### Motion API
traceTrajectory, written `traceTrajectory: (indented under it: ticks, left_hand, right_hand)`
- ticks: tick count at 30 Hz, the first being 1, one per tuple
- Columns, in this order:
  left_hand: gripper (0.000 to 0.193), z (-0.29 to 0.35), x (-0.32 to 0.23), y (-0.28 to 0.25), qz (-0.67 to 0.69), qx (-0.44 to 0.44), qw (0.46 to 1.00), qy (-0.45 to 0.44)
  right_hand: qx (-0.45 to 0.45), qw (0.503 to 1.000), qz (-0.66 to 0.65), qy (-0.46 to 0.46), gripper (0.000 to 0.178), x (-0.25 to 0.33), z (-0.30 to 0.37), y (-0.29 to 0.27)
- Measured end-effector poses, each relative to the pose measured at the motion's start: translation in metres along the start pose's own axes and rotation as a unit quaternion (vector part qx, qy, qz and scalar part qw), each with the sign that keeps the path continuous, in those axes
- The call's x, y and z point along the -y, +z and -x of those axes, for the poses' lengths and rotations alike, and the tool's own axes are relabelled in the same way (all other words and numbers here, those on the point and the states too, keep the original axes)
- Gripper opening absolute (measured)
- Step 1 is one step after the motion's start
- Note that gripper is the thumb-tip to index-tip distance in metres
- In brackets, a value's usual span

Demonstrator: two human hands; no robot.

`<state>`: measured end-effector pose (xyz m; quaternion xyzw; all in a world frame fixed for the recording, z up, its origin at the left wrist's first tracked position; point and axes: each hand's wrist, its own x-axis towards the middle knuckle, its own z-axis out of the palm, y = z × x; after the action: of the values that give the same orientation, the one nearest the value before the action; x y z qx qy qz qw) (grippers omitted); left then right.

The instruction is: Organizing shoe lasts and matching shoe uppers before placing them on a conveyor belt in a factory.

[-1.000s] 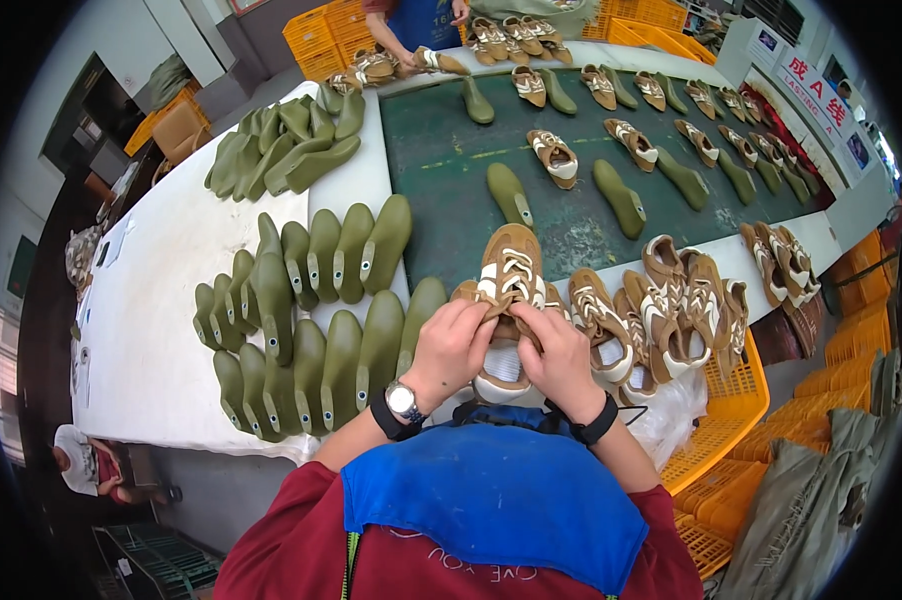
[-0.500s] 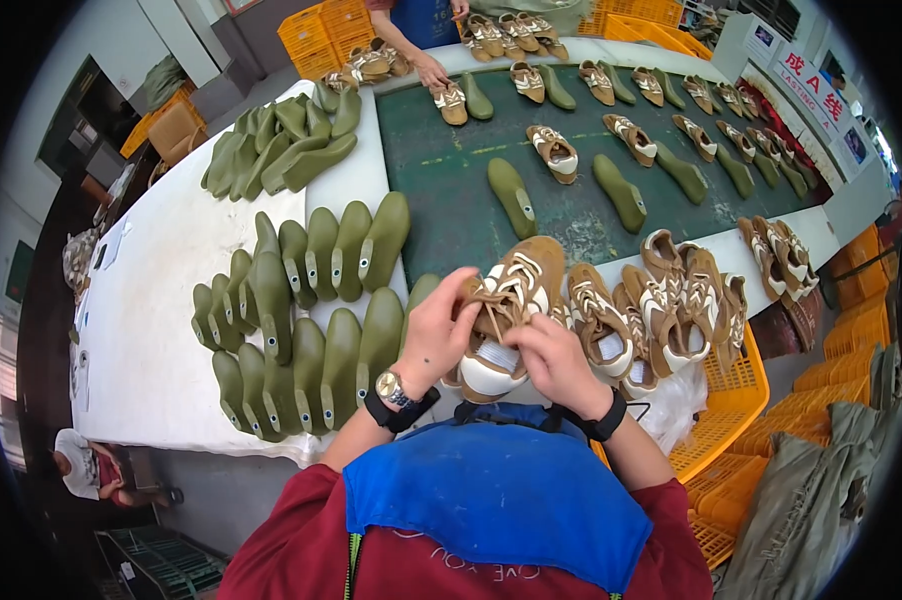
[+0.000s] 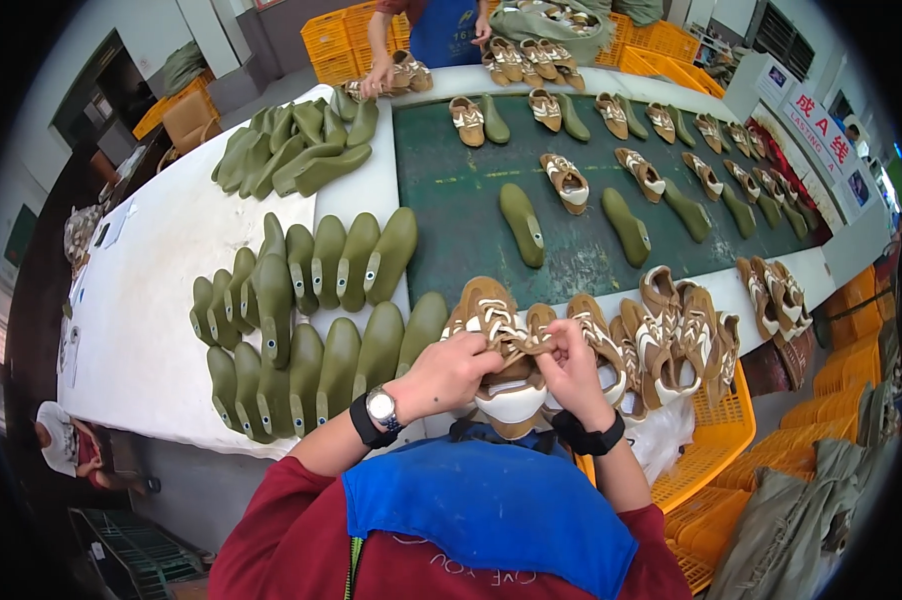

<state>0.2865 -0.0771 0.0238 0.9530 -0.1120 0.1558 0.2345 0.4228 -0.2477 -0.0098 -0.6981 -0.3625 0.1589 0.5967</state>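
Observation:
Close in front of me stands a brown and white sneaker (image 3: 489, 302), toe pointing away, its white heel (image 3: 513, 402) toward my body. My left hand (image 3: 453, 372) is closed at the shoe's throat, its fingertips on the brown shoelace. From the other side my right hand (image 3: 573, 372) pinches the shoelace between thumb and fingers, pulled slightly up and outward. The fingers hide part of the tongue and collar. Right of my hands, more brown and white sneakers (image 3: 661, 335) crowd the table edge. Green shoe lasts (image 3: 379, 350) stand in rows to the left.
A green conveyor belt (image 3: 451, 230) carries lasts and sneakers in pairs. More lasts (image 3: 296, 150) are heaped on the white table (image 3: 151, 300). A yellow crate (image 3: 716, 435) sits at my right. Across the table, a co-worker's hand (image 3: 378, 78) reaches toward shoes.
My hands have moved lower with the sneaker, and the right hand has drawn the shoelace outward. The co-worker's hand has left the sneaker on the belt and moved left. The whole view has shifted slightly.

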Motion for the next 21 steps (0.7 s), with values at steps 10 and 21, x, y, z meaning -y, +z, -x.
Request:
traceTrajectory:
  ticks: [10,21]
  left_hand:
    - [0.024,-0.004,0.026,-0.006,-0.075,-0.12,0.973,-0.181]
    - [0.033,0.062,0.063,-0.002,-0.009,-0.085,0.954,-0.288]
  right_hand:
    - [0.253,0.889,0.317,-0.211,0.032,0.069,-0.03,0.015]
    - [0.234,0.861,0.448,-0.053,0.028,0.01,-0.261,0.024]
